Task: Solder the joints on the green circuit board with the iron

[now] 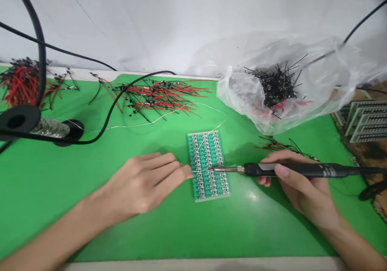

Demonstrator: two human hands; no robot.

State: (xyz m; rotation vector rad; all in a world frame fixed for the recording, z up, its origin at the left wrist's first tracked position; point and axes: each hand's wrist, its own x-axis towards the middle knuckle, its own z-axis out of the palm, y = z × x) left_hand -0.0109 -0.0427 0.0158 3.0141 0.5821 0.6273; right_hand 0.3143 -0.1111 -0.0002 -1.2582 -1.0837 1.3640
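A soldering iron is gripped by the right hand, its tip on the circuit board; solder wire is pinched in the left hand fingers.

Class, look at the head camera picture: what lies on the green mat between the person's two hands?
In the head view, the green circuit board lies between the left hand and the right hand, with the soldering iron tip on it.

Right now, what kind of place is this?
It looks like an electronics soldering bench. The right hand holds a soldering iron to a green circuit board, the left hand feeds thin solder wire, and piles of red and black wired parts lie on the green mat.
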